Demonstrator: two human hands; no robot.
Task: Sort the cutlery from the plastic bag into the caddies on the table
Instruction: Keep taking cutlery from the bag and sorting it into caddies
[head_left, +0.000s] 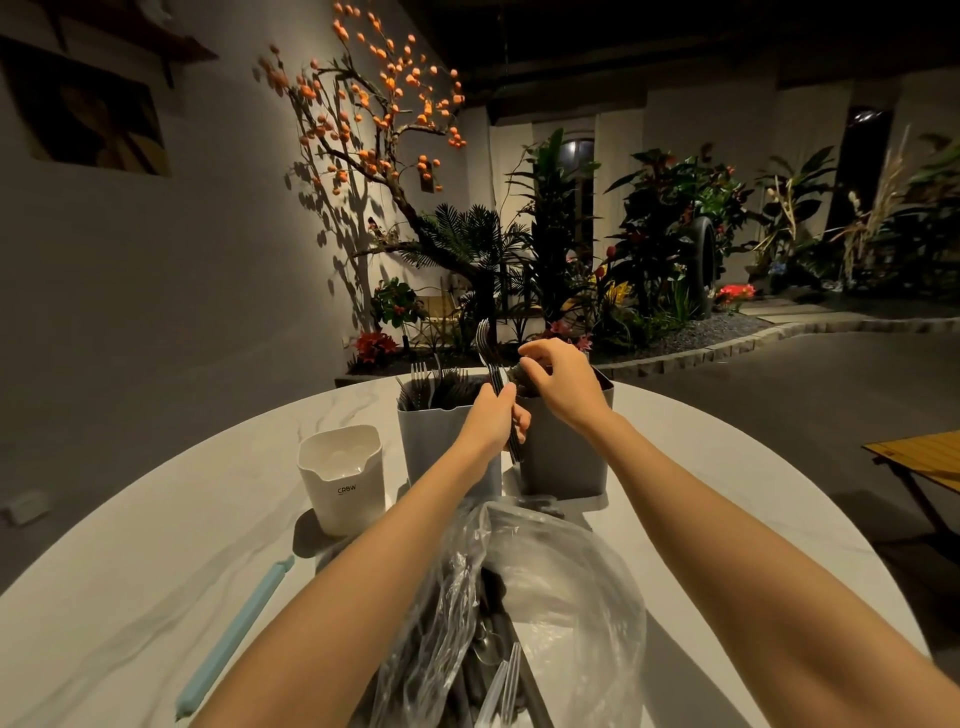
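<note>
**Forks mid-sort, both hands up at the caddies**

A small bunch of forks (493, 384) was gripped in the left hand (496, 415), fingers curled tight round the handles, tines pointed up, right between the two grey caddies. The right hand (558, 382) was held over the dark grey caddy (563, 452), fingers bent down onto the cutlery tops inside it; whether anything was actually pinched couldn't be made out.

The light grey caddy (441, 441) just left of it was already packed with forks, tines up. A white caddy (343, 480) marked CRBW was parked further left, nothing visible in it.

The plastic bag (550, 597) was slumped near the table's front edge, between the forearms, with more forks and dark handles still in it. A pale blue clip (234, 634) was lying on the white marble table (130, 519), off to the left.
</note>
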